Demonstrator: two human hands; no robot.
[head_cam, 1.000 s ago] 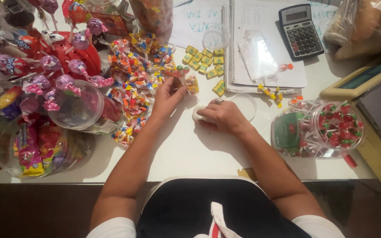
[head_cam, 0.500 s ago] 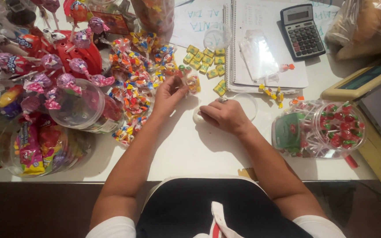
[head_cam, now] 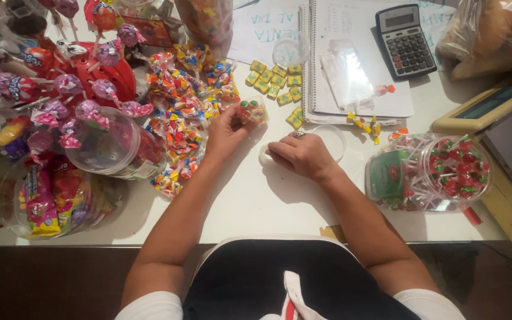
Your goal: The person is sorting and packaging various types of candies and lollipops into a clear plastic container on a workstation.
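My left hand (head_cam: 225, 131) holds a small clear bag of red and green candies (head_cam: 252, 111) pinched between thumb and fingers, just above the white table (head_cam: 250, 207). My right hand (head_cam: 300, 155) rests palm down on the table, fingers curled over a small white object (head_cam: 264, 156) that is mostly hidden. A clear round lid (head_cam: 332, 137) lies just behind the right hand. A heap of colourful wrapped candies (head_cam: 182, 118) spreads out to the left of my left hand.
Clear jars (head_cam: 117, 145) and lollipops (head_cam: 60, 95) crowd the left side. A tipped jar of red lollipops (head_cam: 440, 172) lies at right. Yellow wrapped cubes (head_cam: 277, 83), a spiral notebook (head_cam: 357, 59) with a plastic bag (head_cam: 345, 74), and a calculator (head_cam: 405, 40) sit behind.
My left hand has lifted the small bag of candies slightly and turned it; my right hand stays on the table in much the same place.
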